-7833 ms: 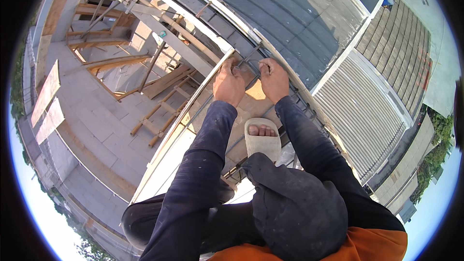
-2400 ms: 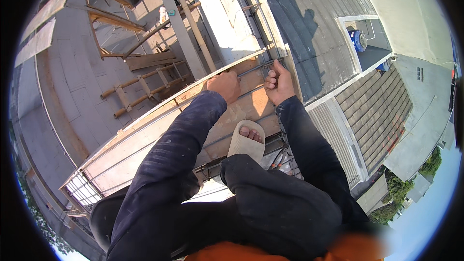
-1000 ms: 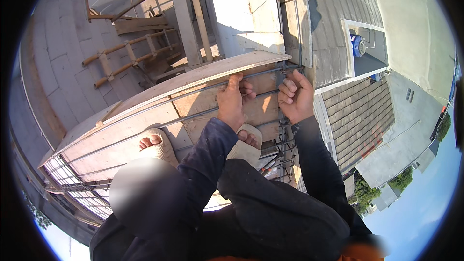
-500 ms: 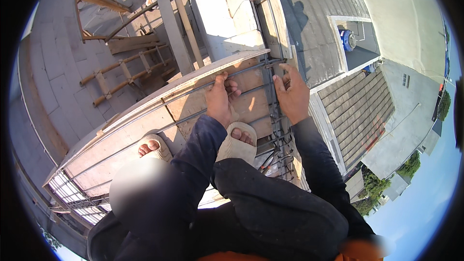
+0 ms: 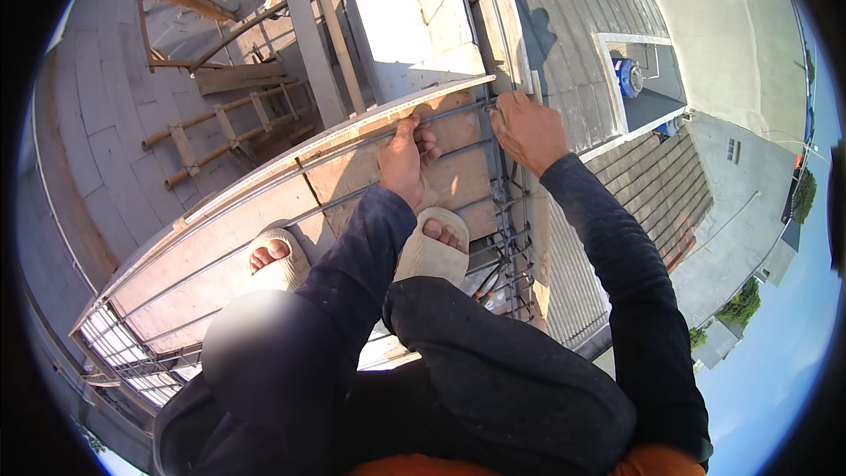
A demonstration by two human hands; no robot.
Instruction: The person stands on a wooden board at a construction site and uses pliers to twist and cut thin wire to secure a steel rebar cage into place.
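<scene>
Thin steel reinforcing bars [image 5: 352,203] run lengthwise over a plywood formwork bed [image 5: 251,225]. My left hand [image 5: 405,159] is closed, thumb and finger pinched on the bar nearest the raised plywood edge [image 5: 370,117]. My right hand [image 5: 530,130] is closed at that bar's right end, where it meets a bundle of crossing bars [image 5: 502,185]. Its fingertips are bunched together; whatever small thing they grip is hidden. My feet, in beige slides [image 5: 432,247], stand on the formwork below my hands.
Left, beyond the plywood edge, is a lower level with a wooden ladder [image 5: 225,132] and a post [image 5: 310,35]. Right are a corrugated roof [image 5: 564,53], a tiled roof [image 5: 652,189] and a blue tank [image 5: 628,78]. A tool with reddish handles [image 5: 486,285] lies among the bars.
My right hand has moved up and slightly left onto the bar junction, its fingers going from spread to closed. The left hand keeps its pinch, barely shifted.
</scene>
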